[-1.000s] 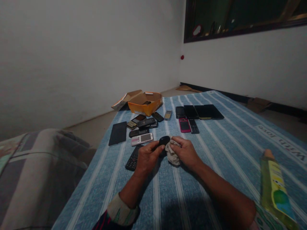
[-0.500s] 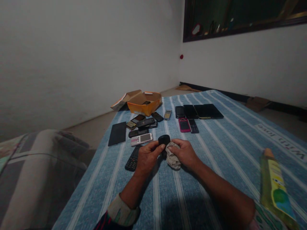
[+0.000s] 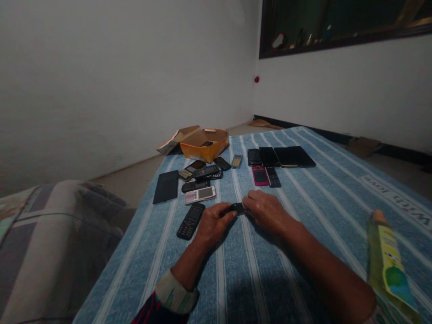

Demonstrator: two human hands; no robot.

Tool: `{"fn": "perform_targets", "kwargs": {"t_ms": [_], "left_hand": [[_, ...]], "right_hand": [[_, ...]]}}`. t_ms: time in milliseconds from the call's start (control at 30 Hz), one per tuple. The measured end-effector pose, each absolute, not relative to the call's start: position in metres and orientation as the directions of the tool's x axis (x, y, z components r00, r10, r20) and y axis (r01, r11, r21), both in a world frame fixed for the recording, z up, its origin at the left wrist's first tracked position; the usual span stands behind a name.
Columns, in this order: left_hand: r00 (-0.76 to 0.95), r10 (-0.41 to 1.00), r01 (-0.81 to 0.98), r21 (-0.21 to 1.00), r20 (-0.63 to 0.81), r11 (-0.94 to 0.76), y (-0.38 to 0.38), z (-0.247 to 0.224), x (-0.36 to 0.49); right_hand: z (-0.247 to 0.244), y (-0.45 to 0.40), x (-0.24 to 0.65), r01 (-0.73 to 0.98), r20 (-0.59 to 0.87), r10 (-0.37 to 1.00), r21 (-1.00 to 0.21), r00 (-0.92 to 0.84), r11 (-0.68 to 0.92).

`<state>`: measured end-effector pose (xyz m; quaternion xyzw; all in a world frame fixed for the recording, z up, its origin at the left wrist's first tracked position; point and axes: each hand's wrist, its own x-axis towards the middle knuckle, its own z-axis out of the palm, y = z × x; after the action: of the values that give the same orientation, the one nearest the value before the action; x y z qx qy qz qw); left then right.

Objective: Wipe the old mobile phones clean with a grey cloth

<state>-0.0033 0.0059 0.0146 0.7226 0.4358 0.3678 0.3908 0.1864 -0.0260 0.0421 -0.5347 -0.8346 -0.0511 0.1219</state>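
Between the fingers of my left hand [image 3: 216, 223] is a small black mobile phone [image 3: 238, 208], held sideways over the bedspread. My right hand [image 3: 265, 210] is closed at the phone's right end, fingers bent over it; the pale cloth it holds is almost wholly hidden behind the fingers. Left of my left hand lies a black keypad phone [image 3: 191, 220]. Beyond it are a white and pink phone [image 3: 200, 195], a dark keypad phone [image 3: 195, 186] and a black tablet-like slab [image 3: 165, 187]. A pink phone [image 3: 259, 175] lies beyond my right hand.
An open orange box [image 3: 204, 150] stands at the far end of the blue striped bedspread [image 3: 232, 279]. Dark phones and a large black tablet [image 3: 300, 156] lie in a row at the far right. A bottle of yellow-green liquid [image 3: 388, 265] lies at the right.
The black phone has tipped from upright to sideways and flatter. My right hand has turned over its right end, and the cloth has gone from plain view to mostly hidden.
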Motion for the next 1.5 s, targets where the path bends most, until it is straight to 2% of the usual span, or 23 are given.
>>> {"fn": "perform_targets", "kwargs": {"t_ms": [167, 300, 433, 767, 933, 1000, 1133, 1433, 1500], "left_hand": [[0.407, 0.894, 0.502, 0.772, 0.187, -0.39, 0.008, 0.014, -0.006], [0.445, 0.87, 0.535, 0.716, 0.213, -0.449, 0.009, 0.013, -0.007], [0.49, 0.843, 0.544, 0.678, 0.222, -0.495, 0.008, 0.013, -0.007], [0.513, 0.831, 0.6, 0.603, 0.214, -0.526, 0.006, 0.016, -0.007], [0.495, 0.831, 0.594, 0.599, 0.255, -0.538, 0.006, 0.011, -0.004], [0.496, 0.829, 0.597, 0.592, 0.258, -0.541, 0.006, 0.011, -0.004], [0.525, 0.819, 0.597, 0.585, 0.232, -0.549, 0.006, 0.014, -0.005], [0.506, 0.836, 0.629, 0.573, 0.211, -0.525, 0.006, 0.017, -0.005], [0.501, 0.839, 0.632, 0.573, 0.211, -0.521, 0.006, 0.016, -0.004]], "right_hand": [[0.032, -0.03, 0.168, 0.911, 0.337, 0.861, -0.021, -0.381, 0.411], [0.017, -0.039, 0.141, 0.91, 0.477, 0.799, 0.003, -0.365, 0.414], [0.005, -0.043, 0.133, 0.915, 0.533, 0.767, 0.035, -0.358, 0.402], [0.007, -0.037, 0.17, 0.964, 0.458, 0.869, -0.082, -0.189, 0.253], [-0.003, -0.043, 0.143, 0.914, 0.577, 0.755, -0.037, -0.31, 0.403], [-0.005, -0.045, 0.137, 0.913, 0.573, 0.752, -0.017, -0.325, 0.407], [-0.003, -0.045, 0.145, 0.947, 0.51, 0.819, -0.03, -0.261, 0.32], [0.002, -0.034, 0.183, 0.983, 0.446, 0.894, -0.136, -0.049, 0.122], [0.003, -0.034, 0.181, 0.983, 0.445, 0.894, -0.143, -0.041, 0.117]]}}
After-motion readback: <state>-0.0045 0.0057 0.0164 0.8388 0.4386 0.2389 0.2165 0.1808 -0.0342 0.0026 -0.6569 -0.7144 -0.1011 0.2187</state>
